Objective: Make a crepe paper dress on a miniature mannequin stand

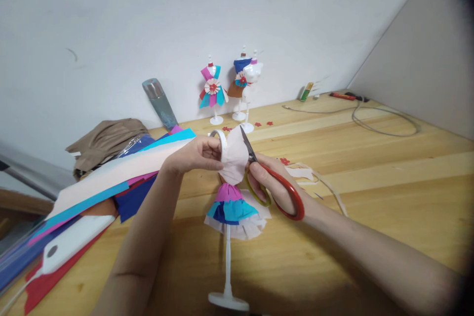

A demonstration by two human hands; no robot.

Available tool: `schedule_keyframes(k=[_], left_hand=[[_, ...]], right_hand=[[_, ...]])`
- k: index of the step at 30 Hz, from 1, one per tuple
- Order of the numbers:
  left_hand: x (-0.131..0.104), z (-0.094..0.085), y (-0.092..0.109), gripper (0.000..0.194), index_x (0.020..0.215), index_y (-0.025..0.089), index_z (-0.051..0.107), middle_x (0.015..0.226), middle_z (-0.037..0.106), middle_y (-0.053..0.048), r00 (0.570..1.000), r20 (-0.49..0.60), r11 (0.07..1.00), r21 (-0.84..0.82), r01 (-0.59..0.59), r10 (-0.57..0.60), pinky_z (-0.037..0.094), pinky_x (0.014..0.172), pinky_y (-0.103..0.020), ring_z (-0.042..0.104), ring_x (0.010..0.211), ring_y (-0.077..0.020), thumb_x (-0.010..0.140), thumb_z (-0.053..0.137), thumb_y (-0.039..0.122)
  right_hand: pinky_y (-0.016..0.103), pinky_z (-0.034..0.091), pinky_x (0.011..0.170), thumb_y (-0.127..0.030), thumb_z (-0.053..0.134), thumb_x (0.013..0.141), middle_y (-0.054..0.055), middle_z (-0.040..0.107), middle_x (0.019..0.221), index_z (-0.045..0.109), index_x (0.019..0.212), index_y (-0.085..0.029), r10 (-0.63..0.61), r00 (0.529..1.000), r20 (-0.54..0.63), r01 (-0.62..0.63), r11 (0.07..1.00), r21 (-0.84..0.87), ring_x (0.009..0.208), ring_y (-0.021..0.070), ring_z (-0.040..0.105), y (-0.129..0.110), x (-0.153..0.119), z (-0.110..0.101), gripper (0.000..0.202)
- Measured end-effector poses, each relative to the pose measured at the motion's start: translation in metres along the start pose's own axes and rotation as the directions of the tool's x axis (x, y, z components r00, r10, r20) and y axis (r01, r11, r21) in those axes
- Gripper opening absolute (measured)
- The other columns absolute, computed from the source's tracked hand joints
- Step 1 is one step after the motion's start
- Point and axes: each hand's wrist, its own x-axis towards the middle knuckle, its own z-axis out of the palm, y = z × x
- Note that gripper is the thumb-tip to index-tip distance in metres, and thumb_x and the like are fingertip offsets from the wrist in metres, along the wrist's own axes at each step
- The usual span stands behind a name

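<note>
Nearest the camera stands the white disc base of a small mannequin stand (227,276), its thin post rising to a doll form dressed in a layered paper skirt (233,212) of magenta, blue and white. Above the skirt, pale pink crepe paper (234,158) wraps the torso. Left hand (196,154): fingers closed in a pinch on the upper edge of the pink paper, beside a white tape ring (219,134) at the neck of the form. Right hand (274,182): fingers through the handles of red-handled scissors (276,185), blades pointing up along the right edge of the pink paper; whether the blades are parted cannot be told. Left of the stand lies a stack of coloured paper sheets (92,192) on the wooden table (370,177), with paper trimmings (322,182) to the right of the stand. Behind it, against the wall, stand three finished dressed mannequins (231,89). Judgement on technique: trimming here is best done with the pinch keeping the paper taut, blades close to the bodice line, and short snips, so the thin crepe cuts cleanly rather than tearing.
</note>
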Motion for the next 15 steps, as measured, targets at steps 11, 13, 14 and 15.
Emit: schedule_keyframes(k=[11, 13, 14, 15], left_hand=[[0.001, 0.002, 0.002, 0.033, 0.087, 0.012, 0.074, 0.084, 0.074, -0.009, 1.0, -0.013, 1.0, -0.01, -0.027, 0.026, 0.054, 0.078, -0.031, 0.07, 0.079, -0.0201, 0.065, 0.087, 0.033], [0.001, 0.002, 0.0, 0.034, 0.085, 0.012, 0.074, 0.082, 0.074, -0.008, 0.999, -0.029, 0.999, -0.022, -0.042, 0.041, 0.054, 0.078, -0.031, 0.07, 0.078, -0.0203, 0.064, 0.088, 0.034], [0.001, 0.001, -0.001, 0.034, 0.084, 0.012, 0.073, 0.081, 0.074, -0.008, 0.997, -0.054, 0.997, -0.034, -0.062, 0.06, 0.054, 0.077, -0.031, 0.07, 0.078, -0.0203, 0.063, 0.088, 0.034], [0.002, 0.001, -0.003, 0.035, 0.084, 0.012, 0.073, 0.08, 0.074, -0.008, 0.993, -0.091, 0.995, -0.048, -0.086, 0.081, 0.054, 0.076, -0.03, 0.07, 0.077, -0.0202, 0.062, 0.088, 0.035]], right_hand=[[0.025, 0.022, 0.036, -0.066, 0.049, 0.092, -0.008, 0.04, 0.041, 0.048, 0.074, -0.022, 0.058, 0.997, -0.049, -0.057, 0.998, 0.017, 0.032, 0.0078, 0.031, 0.014, -0.002, 0.001, 0.048], [0.025, 0.025, 0.037, -0.065, 0.047, 0.094, -0.008, 0.042, 0.042, 0.05, 0.079, -0.021, 0.067, 0.996, -0.063, -0.065, 0.997, 0.031, 0.033, 0.0082, 0.034, 0.013, -0.002, 0.0, 0.046], [0.025, 0.027, 0.038, -0.064, 0.047, 0.094, -0.008, 0.043, 0.043, 0.051, 0.082, -0.02, 0.064, 0.995, -0.073, -0.062, 0.998, 0.032, 0.034, 0.0087, 0.036, 0.013, -0.002, -0.001, 0.046], [0.026, 0.029, 0.039, -0.065, 0.046, 0.094, -0.008, 0.045, 0.044, 0.052, 0.085, -0.02, 0.057, 0.995, -0.083, -0.055, 0.998, 0.029, 0.035, 0.0093, 0.038, 0.012, -0.001, -0.001, 0.046]])
